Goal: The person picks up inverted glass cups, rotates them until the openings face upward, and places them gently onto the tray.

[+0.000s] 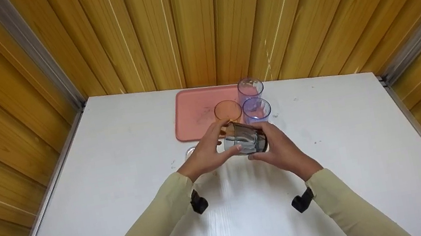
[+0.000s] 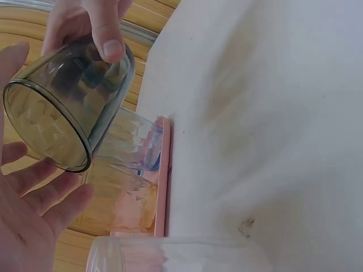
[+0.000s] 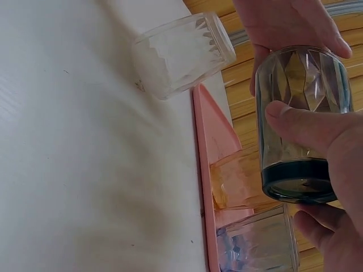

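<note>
A smoky grey faceted drinking glass (image 1: 245,138) is held tilted above the table by my right hand (image 1: 281,146), its thumb and fingers gripping it near the base. The open rim points toward my left hand (image 1: 210,152). In the left wrist view, the left fingers (image 2: 68,207) are spread and fairly straight beside the rim. A clear glass (image 3: 181,56) stands on the table by the left hand, mostly hidden behind it in the head view. Just beyond the hands, an orange glass (image 1: 227,111) stands on a pink tray (image 1: 195,114).
Two purple-blue glasses, a nearer one (image 1: 257,109) and a farther one (image 1: 250,87), stand at the tray's right side. The white table (image 1: 135,156) ends at a wood-patterned wall (image 1: 195,26) behind, with similar panels left and right.
</note>
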The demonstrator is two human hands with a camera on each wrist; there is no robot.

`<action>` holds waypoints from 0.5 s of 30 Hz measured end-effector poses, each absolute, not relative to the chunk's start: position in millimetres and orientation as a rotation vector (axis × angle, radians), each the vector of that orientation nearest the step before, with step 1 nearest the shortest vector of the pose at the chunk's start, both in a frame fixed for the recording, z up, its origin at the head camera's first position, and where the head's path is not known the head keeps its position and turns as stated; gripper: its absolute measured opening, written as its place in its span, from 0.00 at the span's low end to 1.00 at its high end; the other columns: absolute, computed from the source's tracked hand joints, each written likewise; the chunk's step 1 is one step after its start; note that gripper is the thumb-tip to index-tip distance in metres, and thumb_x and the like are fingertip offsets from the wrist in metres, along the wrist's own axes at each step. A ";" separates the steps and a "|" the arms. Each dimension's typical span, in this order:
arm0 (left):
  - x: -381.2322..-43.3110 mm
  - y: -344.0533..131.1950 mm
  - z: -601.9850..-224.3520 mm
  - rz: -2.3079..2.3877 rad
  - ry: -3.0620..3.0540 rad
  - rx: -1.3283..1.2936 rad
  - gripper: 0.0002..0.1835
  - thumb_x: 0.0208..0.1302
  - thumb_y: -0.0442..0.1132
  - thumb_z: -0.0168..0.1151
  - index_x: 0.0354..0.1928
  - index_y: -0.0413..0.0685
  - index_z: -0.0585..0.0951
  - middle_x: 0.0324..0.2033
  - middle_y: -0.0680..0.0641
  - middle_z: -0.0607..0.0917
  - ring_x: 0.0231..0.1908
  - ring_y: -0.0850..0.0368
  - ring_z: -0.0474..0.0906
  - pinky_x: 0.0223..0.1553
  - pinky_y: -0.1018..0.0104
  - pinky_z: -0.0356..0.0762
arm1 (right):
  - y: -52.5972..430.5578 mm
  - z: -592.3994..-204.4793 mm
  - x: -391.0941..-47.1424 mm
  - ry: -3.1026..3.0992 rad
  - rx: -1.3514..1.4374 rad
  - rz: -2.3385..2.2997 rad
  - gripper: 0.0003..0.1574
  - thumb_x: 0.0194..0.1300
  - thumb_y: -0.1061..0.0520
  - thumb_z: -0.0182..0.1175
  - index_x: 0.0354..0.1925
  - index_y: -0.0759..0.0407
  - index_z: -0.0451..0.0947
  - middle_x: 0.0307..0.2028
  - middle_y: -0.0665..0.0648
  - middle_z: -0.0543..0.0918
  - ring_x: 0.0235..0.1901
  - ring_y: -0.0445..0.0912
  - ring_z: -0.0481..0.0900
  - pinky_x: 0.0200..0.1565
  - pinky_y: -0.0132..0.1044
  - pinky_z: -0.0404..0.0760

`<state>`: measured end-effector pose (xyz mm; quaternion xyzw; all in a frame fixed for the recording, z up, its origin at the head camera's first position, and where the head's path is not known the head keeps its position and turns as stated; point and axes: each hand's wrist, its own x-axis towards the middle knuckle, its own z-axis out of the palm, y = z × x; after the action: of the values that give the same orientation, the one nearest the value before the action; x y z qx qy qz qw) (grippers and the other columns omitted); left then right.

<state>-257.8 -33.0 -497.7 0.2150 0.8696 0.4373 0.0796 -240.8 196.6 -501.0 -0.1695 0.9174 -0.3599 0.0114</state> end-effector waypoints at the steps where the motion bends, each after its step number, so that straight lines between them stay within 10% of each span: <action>1: -257.8 -32.8 -497.7 1.335 2.580 0.635 0.44 0.55 0.69 0.60 0.72 0.78 0.51 0.67 0.55 0.65 0.62 0.55 0.69 0.60 0.53 0.75 | 196.5 -501.2 -240.5 2.862 -0.520 -1.127 0.52 0.49 0.51 0.76 0.66 0.45 0.59 0.62 0.49 0.71 0.63 0.47 0.69 0.67 0.51 0.68; 15: -256.2 -28.0 -493.8 1.312 2.624 0.619 0.38 0.57 0.63 0.62 0.68 0.73 0.60 0.65 0.57 0.67 0.62 0.56 0.69 0.64 0.47 0.70 | 197.3 -506.3 -238.4 2.750 -0.456 -1.134 0.58 0.45 0.42 0.77 0.68 0.45 0.57 0.63 0.50 0.70 0.65 0.49 0.68 0.67 0.53 0.67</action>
<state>-256.2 -28.0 -493.8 0.2058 0.8729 0.4365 0.0718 -238.4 197.3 -506.3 -0.1511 0.9119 -0.3759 0.0659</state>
